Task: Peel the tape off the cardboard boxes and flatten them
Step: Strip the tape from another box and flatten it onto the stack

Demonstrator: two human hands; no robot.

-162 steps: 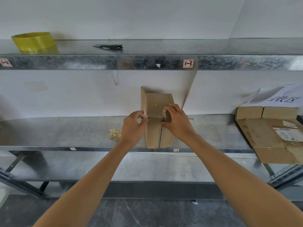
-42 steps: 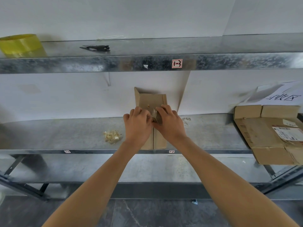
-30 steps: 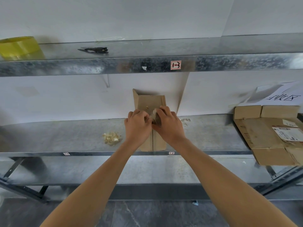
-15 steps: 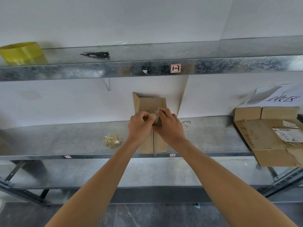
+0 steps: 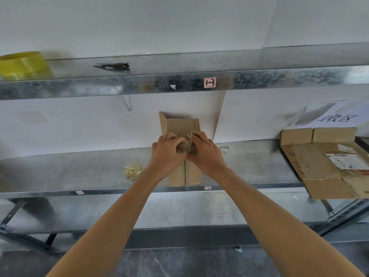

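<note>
Two hands, left hand (image 5: 166, 154) and right hand (image 5: 207, 153), now meet at the upright cardboard box (image 5: 182, 125) on the shelf (image 5: 79, 172), fingers (image 5: 170, 137) curled round tape (image 5: 185, 146) stretched between them earlier; peeling seems finished, flattening remains.

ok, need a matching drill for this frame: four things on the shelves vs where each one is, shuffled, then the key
Things:
1. yellow tape roll
2. small box
3. flat boxes
4. brown tape wad

Places:
A. right end of the middle shelf
B. gripped between the left hand and the right hand
C. far left of the upper shelf
D. centre of the middle shelf, partly behind both hands

Pairs: 1-C, 2-D, 3-A, 4-B
</note>
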